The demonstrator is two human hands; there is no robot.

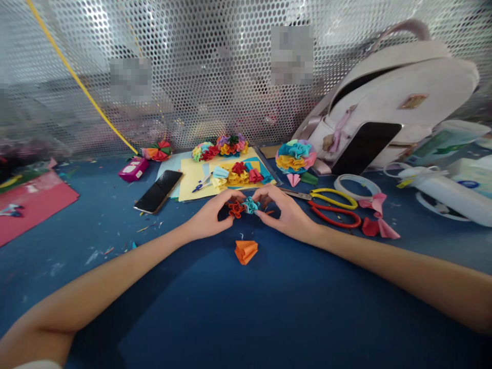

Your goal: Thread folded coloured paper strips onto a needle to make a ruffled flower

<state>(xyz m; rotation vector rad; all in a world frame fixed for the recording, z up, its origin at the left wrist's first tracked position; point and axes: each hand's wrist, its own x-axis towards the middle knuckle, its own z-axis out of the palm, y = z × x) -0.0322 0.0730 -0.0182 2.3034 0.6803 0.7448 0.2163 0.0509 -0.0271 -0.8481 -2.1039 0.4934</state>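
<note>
Over the blue table (246, 307) my two hands meet at the middle. My left hand (213, 215) pinches a small red-orange folded paper ruffle (235, 208). My right hand (284, 212) pinches a teal folded paper ruffle (251, 205). The two ruffles are pressed side by side between my fingertips. A loose orange folded paper piece (246, 251) lies on the table just below my hands.
Yellow paper (192, 179) with several folded pieces, paper flowers (295, 155), a black phone (158, 191), red and yellow scissors (334, 207), a tape roll (355, 185), a white backpack (403, 87), pink paper (34, 205) at the left, and a perforated metal screen (215, 66) behind.
</note>
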